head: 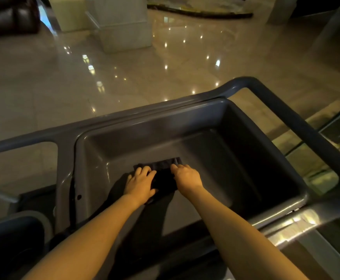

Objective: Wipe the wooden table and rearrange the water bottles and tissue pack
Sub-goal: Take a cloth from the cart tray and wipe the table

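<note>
A: Dark cloth (pixel 164 174) lies on the grey tub's (pixel 246 150) floor, soft, light, floppy. Your left hand (pixel 139 184) presses flat on it at nine o'clock.

B: Right hand (pixel 186 176) pinches its three o'clock edge. Gather folds, not corners.

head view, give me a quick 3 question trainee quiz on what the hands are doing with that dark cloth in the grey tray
1. True or false: both hands touch the dark cloth.
2. Where does the cloth lie? A) on the shiny floor B) in the grey cart tray C) on a wooden table
3. Fill in: no water bottles or ____ pack are in view.

Key:
1. True: the left hand and the right hand both rest on it.
2. B
3. tissue
</note>
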`<state>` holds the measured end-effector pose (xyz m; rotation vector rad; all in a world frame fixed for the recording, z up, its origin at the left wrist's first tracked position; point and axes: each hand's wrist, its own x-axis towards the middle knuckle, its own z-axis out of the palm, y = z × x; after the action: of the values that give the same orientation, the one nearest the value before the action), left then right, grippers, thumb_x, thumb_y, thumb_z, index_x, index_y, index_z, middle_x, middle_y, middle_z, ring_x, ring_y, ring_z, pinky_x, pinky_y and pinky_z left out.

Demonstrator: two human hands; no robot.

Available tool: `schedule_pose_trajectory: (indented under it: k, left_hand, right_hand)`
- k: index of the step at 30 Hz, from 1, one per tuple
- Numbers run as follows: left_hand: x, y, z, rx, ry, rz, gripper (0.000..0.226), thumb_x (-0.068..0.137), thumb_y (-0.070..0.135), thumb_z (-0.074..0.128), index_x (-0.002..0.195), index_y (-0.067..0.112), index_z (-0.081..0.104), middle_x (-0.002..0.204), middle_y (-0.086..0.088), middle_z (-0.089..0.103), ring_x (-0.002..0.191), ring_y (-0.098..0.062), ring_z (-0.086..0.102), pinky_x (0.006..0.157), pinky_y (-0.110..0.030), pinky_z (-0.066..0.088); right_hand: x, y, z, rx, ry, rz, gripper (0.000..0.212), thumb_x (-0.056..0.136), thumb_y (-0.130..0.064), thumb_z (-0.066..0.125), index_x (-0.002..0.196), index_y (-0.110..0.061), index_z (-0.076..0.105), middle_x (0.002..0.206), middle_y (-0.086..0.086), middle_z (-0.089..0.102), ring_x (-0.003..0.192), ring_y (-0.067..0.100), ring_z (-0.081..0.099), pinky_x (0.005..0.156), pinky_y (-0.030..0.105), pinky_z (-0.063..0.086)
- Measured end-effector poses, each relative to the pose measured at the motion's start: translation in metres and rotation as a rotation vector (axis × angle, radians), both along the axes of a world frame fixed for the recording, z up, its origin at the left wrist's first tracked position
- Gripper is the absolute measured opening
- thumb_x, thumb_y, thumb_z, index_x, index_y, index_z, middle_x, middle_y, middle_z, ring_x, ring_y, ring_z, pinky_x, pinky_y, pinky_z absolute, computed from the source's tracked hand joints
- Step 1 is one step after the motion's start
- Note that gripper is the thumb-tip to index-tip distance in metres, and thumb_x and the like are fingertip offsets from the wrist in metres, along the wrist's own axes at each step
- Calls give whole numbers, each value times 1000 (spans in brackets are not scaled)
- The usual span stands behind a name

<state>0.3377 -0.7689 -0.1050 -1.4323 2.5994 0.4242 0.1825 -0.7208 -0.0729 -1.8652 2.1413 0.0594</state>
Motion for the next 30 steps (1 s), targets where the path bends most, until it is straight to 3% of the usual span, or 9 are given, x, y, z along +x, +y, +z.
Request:
schedule_pose_trajectory:
  k: [4,9,14,17,19,24,27,30]
  left_hand:
    - [-9,-4,3,-52,-6,-9,44,85,23,58,127,17,47,133,-3,41,127,-24,35,105,-39,30]
    - [-22,-15,22,-45,-16,-60,38,88,21,52,124,12,45,130,-8,48,124,-27,44,103,-39,34]
    - [-43,-33,62,-72,98,-175,32,90,20,49,121,11,48,124,-12,53,117,-32,51,96,-40,40]
    - [-67,-40,88,-103,179,-243,32,87,21,54,119,13,53,120,-11,56,112,-31,54,90,-38,42]
    - [-84,-39,106,-89,236,-302,32,85,23,57,117,17,54,116,-8,58,107,-29,56,87,-38,45]
    - [-130,-24,153,-82,330,-506,39,80,34,67,116,23,57,110,-2,59,101,-23,58,79,-32,42]
    - [-166,-1,188,-60,360,-655,46,76,35,72,118,21,58,112,-5,60,104,-25,57,85,-36,44]
    - [-210,40,226,-70,486,-817,42,74,30,74,112,17,63,107,-8,63,103,-27,58,86,-36,44]
  right_hand:
    - [2,-1,4,-44,10,1,38,89,-10,53,125,-10,41,122,13,59,115,33,50,85,40,45]
    - [-11,2,19,-75,-11,-5,38,84,-16,61,117,-9,44,116,14,59,113,32,50,83,40,44]
    - [-40,3,46,-91,-134,-97,32,93,-16,48,125,-9,46,123,16,53,119,32,45,93,42,42]
    - [-57,14,64,-78,-255,-169,43,90,-26,56,131,-17,45,126,11,52,119,28,45,96,39,41]
    - [-68,24,75,-114,-225,-227,51,84,-28,63,131,-18,45,125,10,53,117,27,48,94,39,43]
    - [-108,58,114,-275,-70,-341,35,85,-19,59,119,-12,57,118,16,55,111,34,50,89,44,46]
    - [-141,96,145,-318,-71,-379,29,82,-13,60,110,-5,60,114,19,58,108,35,51,88,40,43]
    - [-171,154,175,-391,-133,-507,20,80,-8,63,98,0,60,103,22,64,95,32,58,75,35,39]
